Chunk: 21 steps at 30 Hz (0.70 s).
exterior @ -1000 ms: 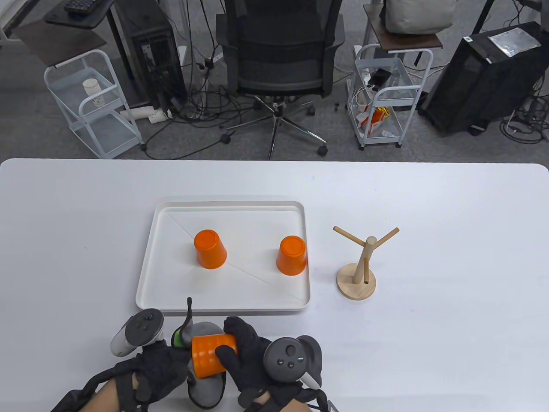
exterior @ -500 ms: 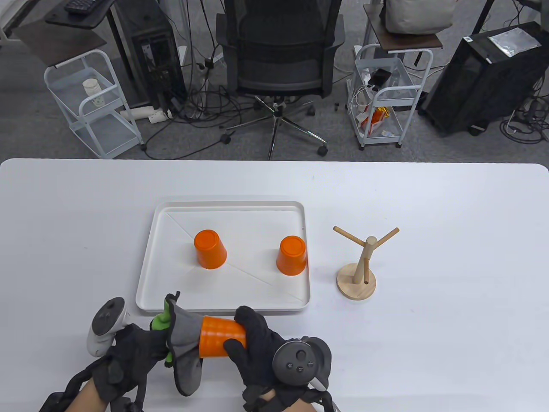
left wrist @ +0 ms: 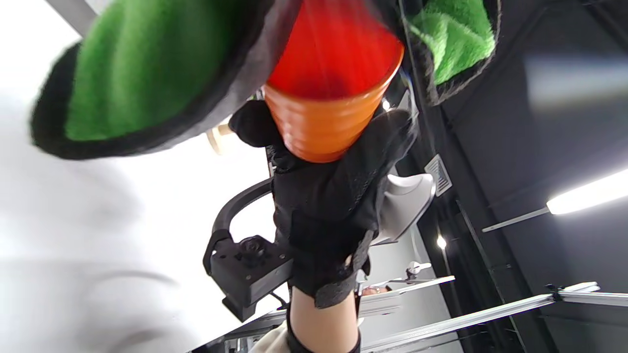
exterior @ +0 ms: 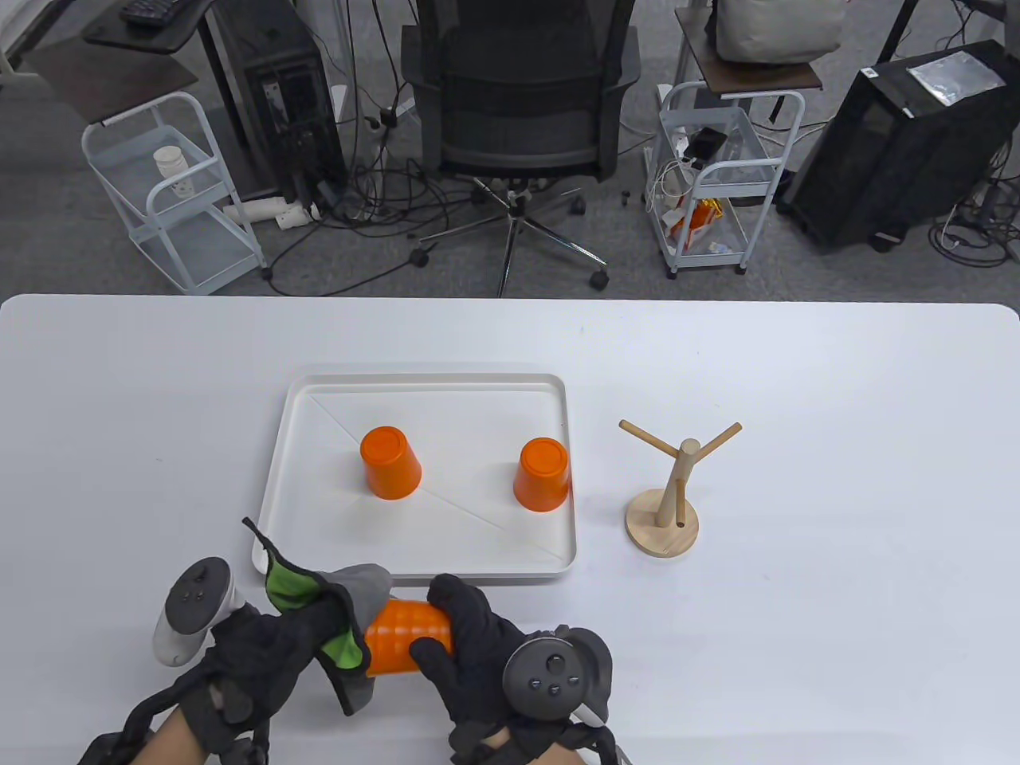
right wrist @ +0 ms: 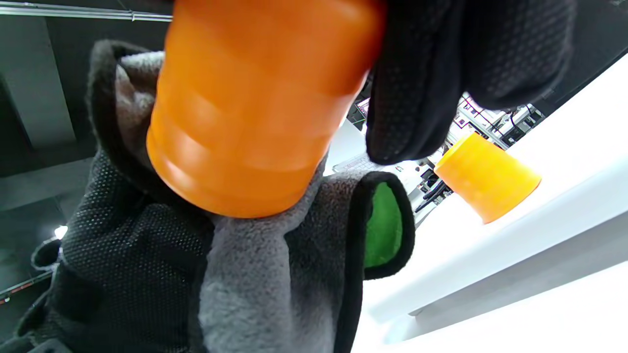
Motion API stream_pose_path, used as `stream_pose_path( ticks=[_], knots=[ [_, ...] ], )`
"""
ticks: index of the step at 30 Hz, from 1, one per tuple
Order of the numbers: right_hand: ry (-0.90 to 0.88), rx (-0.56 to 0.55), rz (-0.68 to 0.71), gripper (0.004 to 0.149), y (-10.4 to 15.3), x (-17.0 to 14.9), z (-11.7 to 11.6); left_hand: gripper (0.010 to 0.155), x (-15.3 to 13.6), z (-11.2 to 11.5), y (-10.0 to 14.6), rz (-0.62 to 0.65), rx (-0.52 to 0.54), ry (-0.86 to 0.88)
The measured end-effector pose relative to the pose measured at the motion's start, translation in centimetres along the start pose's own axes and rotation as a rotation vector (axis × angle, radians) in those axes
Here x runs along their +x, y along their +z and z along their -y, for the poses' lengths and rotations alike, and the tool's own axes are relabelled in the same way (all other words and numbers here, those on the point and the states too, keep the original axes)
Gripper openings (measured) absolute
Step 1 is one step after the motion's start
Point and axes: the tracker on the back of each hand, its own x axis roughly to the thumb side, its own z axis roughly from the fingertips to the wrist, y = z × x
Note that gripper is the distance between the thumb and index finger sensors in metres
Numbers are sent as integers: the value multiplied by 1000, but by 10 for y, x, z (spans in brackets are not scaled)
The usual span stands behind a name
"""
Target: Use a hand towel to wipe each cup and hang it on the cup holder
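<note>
Near the table's front edge my right hand (exterior: 446,637) grips an orange cup (exterior: 408,639) lying on its side, mouth toward the left. My left hand (exterior: 271,645) holds a grey and green hand towel (exterior: 319,598) pushed against the cup's mouth. The left wrist view shows the orange cup (left wrist: 328,113) with the towel (left wrist: 147,78) wrapped at its rim. The right wrist view shows the same cup (right wrist: 255,113) pressed into the towel (right wrist: 265,274). Two more orange cups (exterior: 390,462) (exterior: 543,473) stand upside down in the white tray (exterior: 319,398). The wooden cup holder (exterior: 669,494) stands bare to the right.
The white tray's front rim (exterior: 414,570) lies just beyond my hands. An office chair (exterior: 518,103), two wire carts (exterior: 171,191) (exterior: 713,183) and computer towers stand on the floor beyond the table's far edge.
The left hand has moved left and turned, and the towel has flipped so its green side shows. The cup has tilted more level in the right hand, which shifted slightly right.
</note>
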Motion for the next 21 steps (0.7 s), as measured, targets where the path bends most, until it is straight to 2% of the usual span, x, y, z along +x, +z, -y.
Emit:
stream_pose_path(
  ticks=[8,11,21],
  knots=[
    [32,39,-4,73,-1,4,-10,65,-2,14,-9,-101,-3,-48],
    [32,44,-18,73,-1,3,-12,68,-4,17,-11,-118,-13,-77],
    [-138,74,-195,72,-1,-12,-14,81,8,31,-17,-137,-38,-470]
  ],
)
